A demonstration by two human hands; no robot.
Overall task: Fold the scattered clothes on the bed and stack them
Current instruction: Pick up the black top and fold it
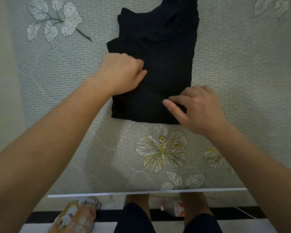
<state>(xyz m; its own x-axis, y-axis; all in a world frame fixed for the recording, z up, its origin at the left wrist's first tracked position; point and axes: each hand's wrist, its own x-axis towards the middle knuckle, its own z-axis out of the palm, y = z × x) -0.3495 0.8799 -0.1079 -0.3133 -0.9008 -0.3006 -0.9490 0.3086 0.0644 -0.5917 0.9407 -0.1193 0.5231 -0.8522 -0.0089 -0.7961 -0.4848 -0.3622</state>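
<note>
Lying flat on the bed [242, 73], a black garment [166, 56] is stretching from the middle of the cover toward the far edge, where its upper part is running out of view. Its near hem is sitting square to the bed's near edge, well back from it, and its sides are already folded in, so it is showing as a narrow panel with a loose flap sticking out on the left side.

The left grip [123, 73] is resting on the garment's left edge about halfway up. Its fingers are curling down into the cloth and the thumb is pressing against the fold, so it is pinching the fabric there. The right grip [198, 108] is sitting at the garment's near right corner, with thumb and forefinger reaching inward and a tuck of black cloth caught between them. Its other fingers are bending over the right edge.

A printed flower [160, 148] is showing on the grey-green cover between the garment and the near edge. Beyond that edge, a tan bag [76, 216] is lying on the striped floor [242, 216] beside the person's legs.
</note>
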